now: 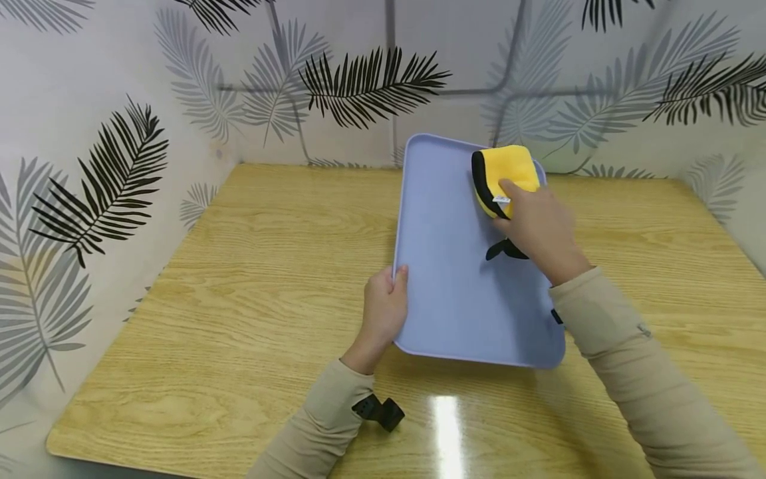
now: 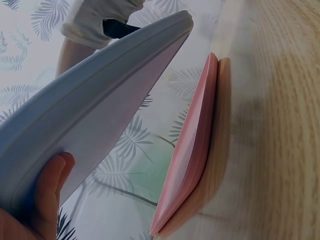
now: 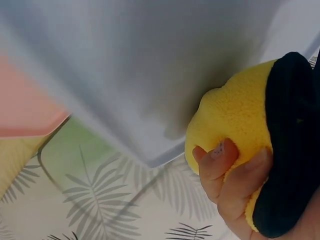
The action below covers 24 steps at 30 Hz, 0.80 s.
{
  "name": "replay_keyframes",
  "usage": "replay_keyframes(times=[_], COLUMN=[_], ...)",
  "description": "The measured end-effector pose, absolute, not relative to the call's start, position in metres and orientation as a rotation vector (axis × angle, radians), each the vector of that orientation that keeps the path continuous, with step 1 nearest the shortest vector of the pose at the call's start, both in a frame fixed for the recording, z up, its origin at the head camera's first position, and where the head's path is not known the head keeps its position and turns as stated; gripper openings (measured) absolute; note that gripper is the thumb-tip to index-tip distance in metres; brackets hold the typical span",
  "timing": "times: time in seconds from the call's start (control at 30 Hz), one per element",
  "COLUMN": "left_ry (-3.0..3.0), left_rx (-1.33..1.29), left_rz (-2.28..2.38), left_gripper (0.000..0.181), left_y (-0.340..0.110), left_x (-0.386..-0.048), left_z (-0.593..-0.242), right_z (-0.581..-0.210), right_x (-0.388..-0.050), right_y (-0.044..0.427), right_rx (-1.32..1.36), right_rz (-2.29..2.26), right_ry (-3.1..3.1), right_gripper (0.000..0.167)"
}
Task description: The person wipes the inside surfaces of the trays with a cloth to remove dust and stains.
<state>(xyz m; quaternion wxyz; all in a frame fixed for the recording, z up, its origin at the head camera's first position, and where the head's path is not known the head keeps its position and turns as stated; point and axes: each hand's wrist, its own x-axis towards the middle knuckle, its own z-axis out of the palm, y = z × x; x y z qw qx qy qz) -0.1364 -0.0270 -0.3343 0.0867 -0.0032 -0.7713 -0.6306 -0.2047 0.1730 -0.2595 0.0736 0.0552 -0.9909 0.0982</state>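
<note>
A blue-lavender tray (image 1: 455, 286) is held tilted above the table, its inner face toward the head camera. My left hand (image 1: 384, 309) grips its left edge, thumb on the inner side; the left wrist view shows fingers (image 2: 52, 187) against the underside of the tray (image 2: 95, 85). My right hand (image 1: 541, 223) holds a folded yellow cloth (image 1: 514, 166) with black trim at the tray's upper right. In the right wrist view, fingers curl round the yellow cloth (image 3: 230, 110), which lies close against the tray (image 3: 125, 65).
A pink tray (image 2: 192, 145) shows in the left wrist view, low by the wooden table surface (image 2: 290, 130); part of that pink tray (image 3: 25, 100) is also in the right wrist view. Leaf-patterned covering (image 1: 120, 179) rises behind and left of the table.
</note>
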Motion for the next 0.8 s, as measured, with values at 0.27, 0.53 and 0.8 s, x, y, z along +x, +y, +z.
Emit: replay_keyframes(times=[0.27,0.53,0.8], left_ry=[-2.293,-2.274,-2.282], left_rx=[-0.01,-0.017,-0.012], left_rz=[-1.853,-1.884,-1.888], left_gripper=[0.027,0.027,0.027], left_y=[-0.034,-0.033,-0.032], left_x=[-0.139,-0.14,-0.138], left_z=[-0.332,-0.332,-0.332], right_z=[-0.261,-0.263,-0.263], right_x=[-0.204,-0.202,-0.202], right_y=[0.193,0.195,0.185], right_rx=[0.096,0.132,0.147], right_rz=[0.264,0.259,0.349], right_ry=[-3.04,-3.003,-2.998], right_gripper=[0.057,0.054,0.054])
